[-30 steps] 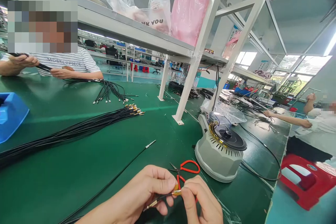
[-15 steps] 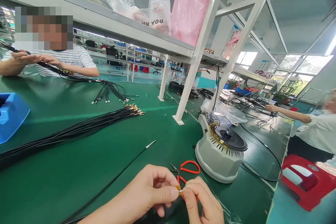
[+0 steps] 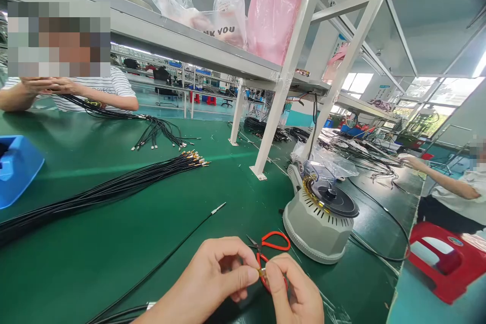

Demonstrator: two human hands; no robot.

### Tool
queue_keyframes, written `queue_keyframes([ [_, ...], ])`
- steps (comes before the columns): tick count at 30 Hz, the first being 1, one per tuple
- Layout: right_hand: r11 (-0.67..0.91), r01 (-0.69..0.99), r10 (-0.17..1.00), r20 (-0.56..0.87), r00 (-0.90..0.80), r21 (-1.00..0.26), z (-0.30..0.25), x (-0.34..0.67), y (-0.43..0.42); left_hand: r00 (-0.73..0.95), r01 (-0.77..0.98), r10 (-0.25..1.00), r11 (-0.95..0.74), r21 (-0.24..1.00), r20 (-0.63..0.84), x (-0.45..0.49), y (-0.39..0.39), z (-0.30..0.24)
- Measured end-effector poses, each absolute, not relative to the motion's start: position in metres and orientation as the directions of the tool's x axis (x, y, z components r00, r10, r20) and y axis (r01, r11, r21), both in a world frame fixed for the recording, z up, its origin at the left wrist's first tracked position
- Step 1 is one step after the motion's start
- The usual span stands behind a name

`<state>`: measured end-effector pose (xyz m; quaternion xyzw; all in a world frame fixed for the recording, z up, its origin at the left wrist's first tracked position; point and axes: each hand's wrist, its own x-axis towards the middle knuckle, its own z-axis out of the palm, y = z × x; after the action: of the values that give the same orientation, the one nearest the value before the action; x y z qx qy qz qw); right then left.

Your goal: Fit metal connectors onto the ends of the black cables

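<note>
Low in the head view, my left hand (image 3: pixel 218 271) pinches a small cable end (image 3: pixel 262 273) between thumb and forefinger. A bit of amber tape and a silvery part show there. The fingertips of my right hand (image 3: pixel 294 283) close on the same end from the other side, hiding much of it. Just behind my fingers lie red-handled scissors (image 3: pixel 276 241), partly covered by my right hand. To the left, a single black cable (image 3: pixel 170 255) with a silvery tip rests on the green table.
A thick bundle of black cables (image 3: pixel 114 187) with amber-taped ends lies left. A grey round tape dispenser (image 3: pixel 317 230) stands right, beside a white shelf leg (image 3: pixel 271 136). A blue holder (image 3: pixel 18 167) sits far left. One co-worker (image 3: pixel 117 86) handles cables opposite; another (image 3: pixel 467 182) is at right.
My fingertips have shifted slightly on the cable end, and less amber tape shows. The co-worker opposite has raised their hands; the one at right has moved an arm.
</note>
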<state>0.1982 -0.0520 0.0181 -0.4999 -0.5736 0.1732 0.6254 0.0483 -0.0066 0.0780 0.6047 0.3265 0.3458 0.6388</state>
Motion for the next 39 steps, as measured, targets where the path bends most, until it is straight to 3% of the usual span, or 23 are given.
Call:
queue_keyframes([
  [3,0.416,0.354,0.801,0.522,0.292,-0.837,0.021,0.197,-0.052,0.551,0.069,0.821,-0.226,0.972,0.152,0.043,-0.009,0.081],
  [6,0.384,0.356,0.815,0.494,0.302,-0.852,0.023,0.197,-0.053,0.599,0.206,0.742,-0.506,0.838,0.301,0.037,-0.009,0.082],
  [10,0.337,0.36,0.841,0.45,0.299,-0.87,0.024,0.2,-0.052,0.692,0.289,0.638,-0.673,0.681,0.337,0.031,-0.007,0.079],
  [13,0.305,0.387,0.853,0.43,0.294,-0.87,0.024,0.202,-0.05,0.672,0.289,0.665,-0.642,0.71,0.327,0.032,-0.006,0.077],
  [17,0.311,0.376,0.861,0.426,0.277,-0.873,0.025,0.202,-0.05,0.604,0.21,0.781,-0.347,0.914,0.158,0.037,-0.011,0.08],
  [20,0.341,0.367,0.856,0.447,0.259,-0.865,0.026,0.201,-0.051,0.61,0.155,0.789,-0.203,0.967,0.068,0.043,-0.014,0.087],
  [26,0.365,0.379,0.842,0.475,0.255,-0.85,0.028,0.2,-0.052,0.616,0.259,0.786,-0.271,0.927,0.057,0.043,-0.016,0.094],
  [31,0.319,0.408,0.847,0.45,0.282,-0.856,0.025,0.201,-0.052,0.592,0.429,0.76,-0.577,0.695,0.267,0.037,-0.016,0.088],
  [35,0.341,0.433,0.827,0.485,0.283,-0.834,0.024,0.201,-0.051,0.615,0.388,0.589,-0.805,0.449,0.525,0.04,-0.014,0.08],
  [39,0.36,0.46,0.805,0.519,0.288,-0.812,0.023,0.199,-0.051,0.592,0.361,0.477,-0.878,0.315,0.65,0.043,-0.013,0.078],
])
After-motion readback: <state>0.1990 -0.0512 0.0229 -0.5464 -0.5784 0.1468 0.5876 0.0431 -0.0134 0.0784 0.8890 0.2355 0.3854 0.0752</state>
